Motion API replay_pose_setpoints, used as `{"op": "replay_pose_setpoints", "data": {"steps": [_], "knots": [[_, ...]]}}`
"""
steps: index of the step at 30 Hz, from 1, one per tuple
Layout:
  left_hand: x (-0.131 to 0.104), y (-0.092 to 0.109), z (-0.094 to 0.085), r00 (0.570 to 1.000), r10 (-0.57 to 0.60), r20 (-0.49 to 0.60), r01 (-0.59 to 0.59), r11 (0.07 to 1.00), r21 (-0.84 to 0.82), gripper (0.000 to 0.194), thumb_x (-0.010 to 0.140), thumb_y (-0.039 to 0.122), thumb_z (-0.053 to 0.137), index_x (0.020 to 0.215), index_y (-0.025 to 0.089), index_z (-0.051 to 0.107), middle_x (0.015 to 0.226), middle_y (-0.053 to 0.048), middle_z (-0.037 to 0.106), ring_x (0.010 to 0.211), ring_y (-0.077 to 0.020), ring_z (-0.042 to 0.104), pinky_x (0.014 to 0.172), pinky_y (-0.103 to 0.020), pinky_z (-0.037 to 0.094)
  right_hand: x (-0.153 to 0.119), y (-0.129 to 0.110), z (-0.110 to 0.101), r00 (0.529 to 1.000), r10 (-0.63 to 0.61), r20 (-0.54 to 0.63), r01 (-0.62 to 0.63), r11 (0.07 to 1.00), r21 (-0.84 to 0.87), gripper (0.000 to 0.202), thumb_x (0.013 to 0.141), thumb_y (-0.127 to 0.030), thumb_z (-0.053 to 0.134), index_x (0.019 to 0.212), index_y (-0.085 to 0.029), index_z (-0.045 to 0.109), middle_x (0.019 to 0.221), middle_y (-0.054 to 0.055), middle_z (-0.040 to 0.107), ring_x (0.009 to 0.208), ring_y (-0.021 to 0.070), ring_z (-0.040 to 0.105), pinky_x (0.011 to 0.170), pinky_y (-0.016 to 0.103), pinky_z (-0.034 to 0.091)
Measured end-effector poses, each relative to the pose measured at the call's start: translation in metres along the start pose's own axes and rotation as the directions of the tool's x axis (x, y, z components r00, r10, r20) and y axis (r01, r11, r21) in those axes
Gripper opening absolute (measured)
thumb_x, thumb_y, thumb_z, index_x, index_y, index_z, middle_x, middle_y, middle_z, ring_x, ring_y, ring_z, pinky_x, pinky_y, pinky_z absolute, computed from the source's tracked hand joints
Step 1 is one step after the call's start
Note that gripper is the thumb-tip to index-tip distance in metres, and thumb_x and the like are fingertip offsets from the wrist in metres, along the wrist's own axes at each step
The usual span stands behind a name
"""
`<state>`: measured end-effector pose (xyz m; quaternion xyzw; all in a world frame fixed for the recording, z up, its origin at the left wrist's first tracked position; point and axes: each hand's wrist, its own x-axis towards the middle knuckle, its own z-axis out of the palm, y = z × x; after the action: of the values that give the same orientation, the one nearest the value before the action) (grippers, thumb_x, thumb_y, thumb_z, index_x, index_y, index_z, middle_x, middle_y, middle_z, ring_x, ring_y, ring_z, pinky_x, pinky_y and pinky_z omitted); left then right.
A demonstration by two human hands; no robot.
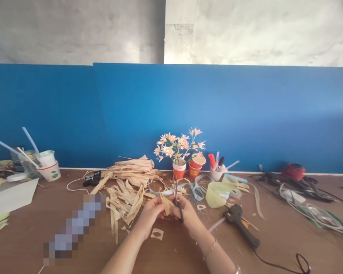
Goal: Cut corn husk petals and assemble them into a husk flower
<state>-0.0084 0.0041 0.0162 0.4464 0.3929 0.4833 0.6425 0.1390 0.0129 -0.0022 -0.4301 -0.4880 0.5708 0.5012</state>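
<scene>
Between the thumb and fingers of my left hand (153,211) is a small tan piece of corn husk (167,203). My right hand (187,213) is closed round a pair of scissors (176,192), whose blades point up and away beside the husk piece. Whether the blades touch the husk I cannot tell. A cut scrap (157,233) with an oval hole lies on the table below my hands. Left of them spreads a loose heap of dry corn husks (128,198). Behind stand pale husk flowers (178,146) in a paper cup (179,169).
A glue gun (241,224) with a trailing cord lies at right, near yellow-green ribbon (217,194). Farther right are tangled cables (305,190). A white cup (50,171) with sticks stands at left. A blue partition (223,99) closes off the table's back.
</scene>
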Motion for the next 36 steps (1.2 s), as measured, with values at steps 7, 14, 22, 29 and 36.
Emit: {"op": "replay_pose_setpoints", "data": {"steps": [7, 14, 22, 29, 36], "knots": [[0.0017, 0.0014, -0.001, 1.0, -0.013, -0.005, 0.013, 1.0, -0.018, 0.018, 0.065, 0.031, 0.069, 0.064, 0.015, 0.059, 0.058, 0.001, 0.062, 0.053, -0.0098, 0.051, 0.055, -0.022, 0.035, -0.0004, -0.0015, -0.0017, 1.0, -0.004, -0.013, 0.004, 1.0, -0.002, 0.034, 0.057, -0.026, 0.067, 0.089, -0.019, 0.056, 0.057, -0.005, 0.055, 0.048, 0.0099, 0.045, 0.043, 0.02, 0.034], [0.001, 0.0015, -0.0012, 1.0, -0.014, 0.0, 0.014, 0.997, -0.076, 0.02, 0.064, 0.031, 0.071, 0.063, 0.016, 0.057, 0.057, 0.001, 0.062, 0.053, -0.0092, 0.051, 0.054, -0.021, 0.035, 0.0003, -0.0015, -0.0011, 1.0, 0.009, -0.007, -0.009, 1.0, 0.002, 0.036, 0.057, -0.03, 0.07, 0.088, -0.019, 0.055, 0.057, -0.005, 0.055, 0.049, 0.0108, 0.049, 0.042, 0.019, 0.033], [-0.0012, 0.006, 0.0001, 1.0, -0.029, 0.011, 0.029, 0.996, -0.079, 0.019, 0.064, 0.03, 0.072, 0.065, 0.015, 0.061, 0.059, 0.001, 0.063, 0.054, -0.0087, 0.05, 0.054, -0.021, 0.033, -0.0001, 0.0001, -0.0005, 1.0, -0.004, 0.002, 0.004, 1.0, -0.013, 0.033, 0.059, -0.029, 0.07, 0.087, -0.019, 0.055, 0.057, -0.005, 0.055, 0.046, 0.009, 0.046, 0.041, 0.019, 0.033], [-0.0011, 0.0051, 0.0003, 0.999, -0.048, 0.011, 0.048, 0.999, -0.013, 0.017, 0.065, 0.029, 0.07, 0.07, 0.014, 0.065, 0.058, 0.0, 0.063, 0.053, -0.0087, 0.049, 0.054, -0.021, 0.032, 0.003, 0.0018, 0.0007, 0.999, -0.019, -0.035, 0.019, 1.0, 0.008, 0.035, 0.055, -0.029, 0.071, 0.083, -0.019, 0.054, 0.051, -0.009, 0.048, 0.039, 0.0055, 0.036, 0.039, 0.019, 0.026], [-0.0008, 0.0019, 0.0016, 0.999, -0.017, -0.031, 0.017, 1.0, 0.019, 0.019, 0.065, 0.031, 0.071, 0.069, 0.014, 0.064, 0.059, 0.0, 0.063, 0.053, -0.01, 0.05, 0.055, -0.022, 0.034, 0.0004, -0.001, 0.0027, 1.0, -0.03, -0.003, 0.03, 0.999, -0.011, 0.031, 0.056, -0.024, 0.066, 0.084, -0.019, 0.054, 0.053, -0.008, 0.049, 0.043, 0.006, 0.037, 0.042, 0.019, 0.028]]}}
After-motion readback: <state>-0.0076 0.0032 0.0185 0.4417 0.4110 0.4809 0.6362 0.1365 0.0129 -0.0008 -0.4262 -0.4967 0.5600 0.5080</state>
